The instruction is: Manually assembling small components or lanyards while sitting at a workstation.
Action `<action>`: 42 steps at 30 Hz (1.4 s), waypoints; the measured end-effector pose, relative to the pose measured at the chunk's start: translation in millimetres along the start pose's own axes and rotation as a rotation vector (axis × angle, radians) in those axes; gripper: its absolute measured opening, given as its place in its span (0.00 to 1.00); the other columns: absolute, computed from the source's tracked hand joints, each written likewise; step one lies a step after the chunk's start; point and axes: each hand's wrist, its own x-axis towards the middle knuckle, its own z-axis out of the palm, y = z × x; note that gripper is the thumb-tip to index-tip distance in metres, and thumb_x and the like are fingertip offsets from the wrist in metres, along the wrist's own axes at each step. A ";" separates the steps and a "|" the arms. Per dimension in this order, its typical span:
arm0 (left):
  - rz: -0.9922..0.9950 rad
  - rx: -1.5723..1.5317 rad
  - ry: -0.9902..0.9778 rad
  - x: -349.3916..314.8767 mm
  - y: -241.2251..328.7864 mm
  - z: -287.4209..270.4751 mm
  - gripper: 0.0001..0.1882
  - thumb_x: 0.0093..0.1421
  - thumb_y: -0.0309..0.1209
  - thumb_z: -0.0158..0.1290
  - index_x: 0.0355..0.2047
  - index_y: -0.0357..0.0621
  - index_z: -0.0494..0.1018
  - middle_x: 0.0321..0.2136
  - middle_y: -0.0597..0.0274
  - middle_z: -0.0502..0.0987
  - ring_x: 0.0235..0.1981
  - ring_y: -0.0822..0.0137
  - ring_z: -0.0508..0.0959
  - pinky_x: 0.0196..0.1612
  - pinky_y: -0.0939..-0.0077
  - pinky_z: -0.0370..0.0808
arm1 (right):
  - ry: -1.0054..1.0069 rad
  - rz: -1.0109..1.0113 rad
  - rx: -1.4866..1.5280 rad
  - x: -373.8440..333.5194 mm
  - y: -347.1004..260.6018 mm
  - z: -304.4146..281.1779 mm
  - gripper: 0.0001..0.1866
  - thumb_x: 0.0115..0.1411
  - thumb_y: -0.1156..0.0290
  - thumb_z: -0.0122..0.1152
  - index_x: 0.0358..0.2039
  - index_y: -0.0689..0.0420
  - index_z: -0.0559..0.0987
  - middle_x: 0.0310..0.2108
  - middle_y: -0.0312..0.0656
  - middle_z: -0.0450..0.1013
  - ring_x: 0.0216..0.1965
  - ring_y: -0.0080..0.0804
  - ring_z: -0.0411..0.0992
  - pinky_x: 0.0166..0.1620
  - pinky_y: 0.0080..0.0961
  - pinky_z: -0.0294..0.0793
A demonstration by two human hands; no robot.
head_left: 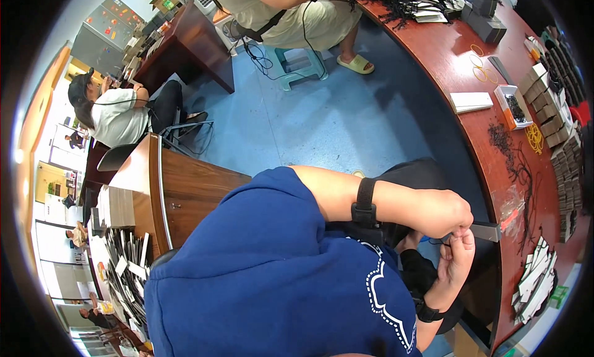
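My left hand [447, 212] and my right hand [456, 256] meet beside the table edge, fingertips pinched together. What they hold is mostly hidden; a thin dark strand shows by the right fingers. Just beyond the fingertips, a grey flat bar [487, 232] juts from the edge of the reddish-brown table [461, 53]. Thin black cords [526, 190] lie loose on the tabletop nearby. Closer to me on that table is a pile of white and black strips [533, 282].
On the table are a small box of black pieces [515, 109], a white stack [471, 102], yellow loops [534, 138] and dark boxes [484, 26]. A seated person [120, 112] works at left; another sits ahead near a teal stool [297, 66]. A wooden desk [198, 190] stands left of me.
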 end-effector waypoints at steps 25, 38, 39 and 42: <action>0.224 -0.144 -0.089 33.4 -20.7 9.6 0.09 0.50 0.29 0.59 0.32 0.40 0.76 0.28 0.56 0.75 0.31 0.55 0.76 0.36 0.66 0.74 | 0.126 0.158 0.201 -13.1 -3.1 -14.2 0.07 0.56 0.74 0.59 0.35 0.62 0.76 0.23 0.32 0.70 0.16 0.15 0.59 0.19 0.12 0.56; -0.194 -0.266 -0.380 37.6 -19.3 39.1 0.03 0.50 0.22 0.53 0.27 0.36 0.73 0.23 0.55 0.73 0.24 0.63 0.75 0.30 0.72 0.73 | 0.092 -0.204 0.348 -38.6 -16.7 -31.5 0.05 0.60 0.71 0.56 0.32 0.59 0.74 0.39 0.44 0.72 0.27 0.21 0.67 0.30 0.16 0.66; -0.209 -0.258 -0.396 37.6 -21.9 43.6 0.03 0.51 0.23 0.53 0.27 0.36 0.73 0.23 0.55 0.73 0.24 0.63 0.75 0.30 0.72 0.73 | 0.085 -0.257 0.356 -34.4 -16.4 -30.6 0.06 0.60 0.71 0.56 0.33 0.60 0.75 0.39 0.44 0.72 0.28 0.21 0.67 0.30 0.17 0.67; -0.220 -0.267 -0.393 37.5 -29.2 54.8 0.04 0.51 0.23 0.52 0.28 0.36 0.71 0.23 0.53 0.73 0.24 0.62 0.76 0.29 0.71 0.73 | 0.260 -0.302 0.169 -22.2 -15.3 -28.0 0.07 0.60 0.74 0.56 0.37 0.61 0.76 0.38 0.43 0.75 0.28 0.20 0.70 0.30 0.16 0.68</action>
